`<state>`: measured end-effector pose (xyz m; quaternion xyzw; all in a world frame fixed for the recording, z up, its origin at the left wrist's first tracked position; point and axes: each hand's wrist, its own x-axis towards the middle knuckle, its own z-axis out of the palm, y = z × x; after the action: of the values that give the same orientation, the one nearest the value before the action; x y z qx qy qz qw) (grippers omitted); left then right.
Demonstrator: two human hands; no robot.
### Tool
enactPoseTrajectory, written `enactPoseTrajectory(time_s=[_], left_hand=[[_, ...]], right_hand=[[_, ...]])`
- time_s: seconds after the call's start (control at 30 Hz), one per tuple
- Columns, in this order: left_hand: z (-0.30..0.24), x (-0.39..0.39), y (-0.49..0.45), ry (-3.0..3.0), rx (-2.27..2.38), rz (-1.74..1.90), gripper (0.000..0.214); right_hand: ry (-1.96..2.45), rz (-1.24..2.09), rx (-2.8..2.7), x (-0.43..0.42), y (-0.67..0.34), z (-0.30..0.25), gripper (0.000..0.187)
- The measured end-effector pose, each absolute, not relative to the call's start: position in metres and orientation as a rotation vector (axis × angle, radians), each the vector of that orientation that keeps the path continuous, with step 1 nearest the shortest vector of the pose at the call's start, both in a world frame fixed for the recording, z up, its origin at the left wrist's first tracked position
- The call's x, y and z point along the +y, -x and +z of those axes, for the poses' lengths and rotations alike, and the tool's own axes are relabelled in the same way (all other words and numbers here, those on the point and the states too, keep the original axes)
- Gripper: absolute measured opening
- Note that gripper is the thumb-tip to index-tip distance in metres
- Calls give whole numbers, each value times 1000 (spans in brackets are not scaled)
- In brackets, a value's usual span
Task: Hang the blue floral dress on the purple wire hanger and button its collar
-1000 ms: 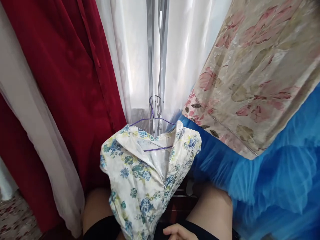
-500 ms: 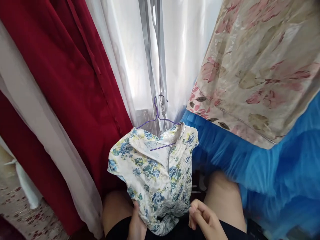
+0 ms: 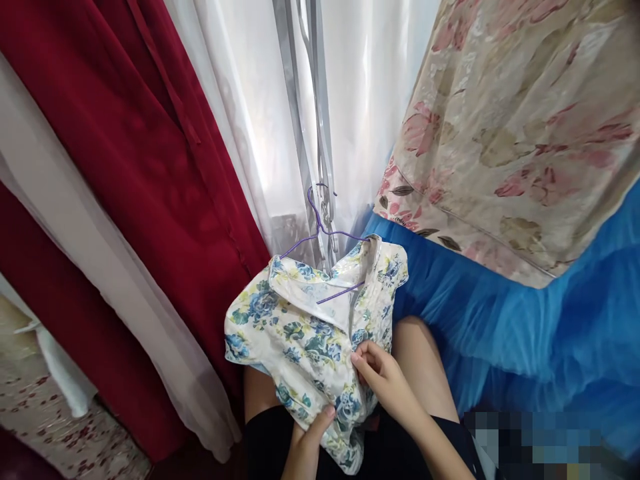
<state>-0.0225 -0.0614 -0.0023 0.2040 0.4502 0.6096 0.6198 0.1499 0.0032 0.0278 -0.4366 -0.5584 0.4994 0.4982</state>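
Note:
A white blouse (image 3: pixel 300 333) with blue and yellow flowers hangs on a purple wire hanger (image 3: pixel 320 230), its neckline facing up. The hanger's lower bar passes through the open neck, and its hook is by a grey-white strap (image 3: pixel 313 120). My left hand (image 3: pixel 310 443) holds the lower side of the blouse, thumb on top of the cloth and the other fingers hidden underneath. With thumb and index finger, my right hand (image 3: pixel 377 377) pinches the front opening just below the neck slit. The blouse's bottom is bunched over my lap.
Dark red cloth (image 3: pixel 150 167) and a sheer pale panel (image 3: pixel 115 267) hang at the left. Behind is a white curtain (image 3: pixel 370 100). A beige floral garment (image 3: pixel 515 147) hangs at the right over blue tulle (image 3: pixel 500 333). The lower right corner is blurred out.
My right hand has moved left and up from beside the blouse onto its front opening. My left hand has shifted right along the lower cloth, and the blouse sits slightly further right.

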Motion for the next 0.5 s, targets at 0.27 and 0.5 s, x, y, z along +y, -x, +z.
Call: enactPoseTrajectory(time_s=[0.27,0.5], left_hand=[[-27,-37,44,-376,1155,1487,58],[-34,-19,63,-392,1449,2033,45]], right_hand=[[1021,1209,-1272,-3,-147,34,40],[1008,1267,-1221,-12,-144,29,34]])
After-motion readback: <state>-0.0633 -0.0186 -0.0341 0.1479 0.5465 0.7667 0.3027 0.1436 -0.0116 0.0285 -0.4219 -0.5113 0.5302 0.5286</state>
